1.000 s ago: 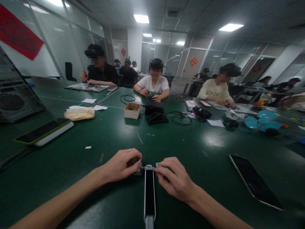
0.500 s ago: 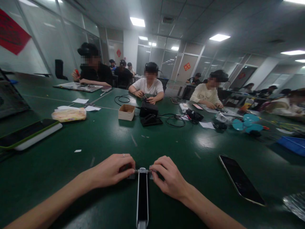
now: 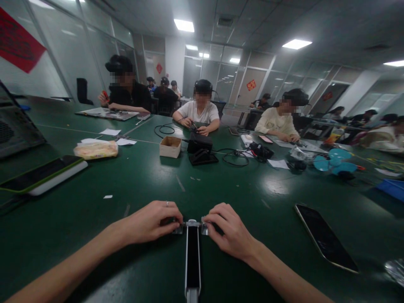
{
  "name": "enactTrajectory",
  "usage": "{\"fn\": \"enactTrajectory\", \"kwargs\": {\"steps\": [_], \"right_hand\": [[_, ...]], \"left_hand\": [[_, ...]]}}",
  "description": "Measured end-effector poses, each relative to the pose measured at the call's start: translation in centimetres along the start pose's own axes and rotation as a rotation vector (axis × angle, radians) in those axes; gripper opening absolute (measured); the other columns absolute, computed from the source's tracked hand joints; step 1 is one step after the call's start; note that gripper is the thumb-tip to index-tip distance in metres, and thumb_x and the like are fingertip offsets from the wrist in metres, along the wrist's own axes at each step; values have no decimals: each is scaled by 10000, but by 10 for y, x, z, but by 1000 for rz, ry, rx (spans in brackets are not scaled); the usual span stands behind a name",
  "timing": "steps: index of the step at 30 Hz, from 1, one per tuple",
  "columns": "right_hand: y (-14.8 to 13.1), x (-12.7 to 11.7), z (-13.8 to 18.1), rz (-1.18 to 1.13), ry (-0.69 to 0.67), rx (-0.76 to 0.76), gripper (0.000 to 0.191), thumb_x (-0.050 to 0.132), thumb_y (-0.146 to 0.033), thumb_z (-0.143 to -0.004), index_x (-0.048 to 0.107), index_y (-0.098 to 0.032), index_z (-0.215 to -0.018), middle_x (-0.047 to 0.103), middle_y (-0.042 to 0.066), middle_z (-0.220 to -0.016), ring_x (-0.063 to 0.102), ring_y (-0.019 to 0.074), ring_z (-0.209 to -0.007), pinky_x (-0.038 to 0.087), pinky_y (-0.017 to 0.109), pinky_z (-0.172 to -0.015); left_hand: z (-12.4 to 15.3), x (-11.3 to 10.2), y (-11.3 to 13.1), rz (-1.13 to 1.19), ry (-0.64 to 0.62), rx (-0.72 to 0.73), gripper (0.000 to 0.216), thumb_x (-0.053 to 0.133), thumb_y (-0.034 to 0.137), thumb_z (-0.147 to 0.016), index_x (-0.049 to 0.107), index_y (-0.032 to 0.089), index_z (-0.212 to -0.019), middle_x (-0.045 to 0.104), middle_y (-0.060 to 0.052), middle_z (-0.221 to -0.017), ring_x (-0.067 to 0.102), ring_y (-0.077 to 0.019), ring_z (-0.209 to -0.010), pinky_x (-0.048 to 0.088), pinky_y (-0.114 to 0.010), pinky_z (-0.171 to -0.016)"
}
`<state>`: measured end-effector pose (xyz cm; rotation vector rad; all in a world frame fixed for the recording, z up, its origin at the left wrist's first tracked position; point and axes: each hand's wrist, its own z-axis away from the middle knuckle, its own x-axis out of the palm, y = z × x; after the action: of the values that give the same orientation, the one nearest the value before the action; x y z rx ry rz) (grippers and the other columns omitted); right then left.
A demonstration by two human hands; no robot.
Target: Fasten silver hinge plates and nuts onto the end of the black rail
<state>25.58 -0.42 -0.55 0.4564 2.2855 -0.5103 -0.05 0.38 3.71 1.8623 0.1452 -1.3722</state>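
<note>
A long, narrow bar (image 3: 193,261) with a black face and a silver frame lies on the green table, pointing away from me. A thin crosspiece runs through its far end, with a small shiny angled metal piece at each side. My left hand (image 3: 156,222) is closed at the left metal piece (image 3: 178,229), thumb and fingers pinching about it. On the other side my right hand (image 3: 232,231) pinches at the right metal piece (image 3: 204,228). Fingers hide part of both pieces.
A phone (image 3: 326,237) lies to the right, with crinkled clear plastic (image 3: 395,269) beyond it. Farther off are a small cardboard box (image 3: 170,148), a black device (image 3: 200,147) with cables, and a blue three-bladed fan (image 3: 336,162). Several people sit around the table.
My view has turned slightly left, so everything sits a little farther right in the picture. Both hands stay at the bar's far end; more of the right metal piece shows now.
</note>
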Motion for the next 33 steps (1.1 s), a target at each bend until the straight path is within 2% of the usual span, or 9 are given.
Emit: {"fn": "enactTrajectory", "kwargs": {"steps": [6,9,14,33], "right_hand": [[5,-14,0,9,-175,50,100,538,-160,-817,612,-147,-882,610,67,-829,519,175,-759,408,307,-659],[7,-15,1,16,-229,84,85,566,-150,-793,612,-150,-864,604,64,-831,516,177,-760,403,303,-655],[7,-8,4,25,-248,108,98,591,-150,-806,613,-158,-900,606,56,-847,524,169,-769,408,289,-653],[8,-2,8,-11,-283,113,104,577,-152,-854,617,-127,-947,616,71,-883,514,179,-788,407,310,-663]], "left_hand": [[-1,1,-2,-35,-41,-151,115,588,216,-832,626,173,-932,613,-4,-794,546,-138,-643,388,-222,-572],[-1,3,-3,-47,-39,-154,89,605,231,-840,619,169,-902,602,8,-772,533,-126,-623,373,-216,-563],[-1,8,-7,-67,-7,-99,77,601,225,-848,619,173,-903,596,14,-763,536,-120,-627,377,-216,-576],[-5,11,-2,-68,-20,-142,59,640,177,-837,629,150,-889,556,22,-721,513,-112,-604,369,-209,-568]]}}
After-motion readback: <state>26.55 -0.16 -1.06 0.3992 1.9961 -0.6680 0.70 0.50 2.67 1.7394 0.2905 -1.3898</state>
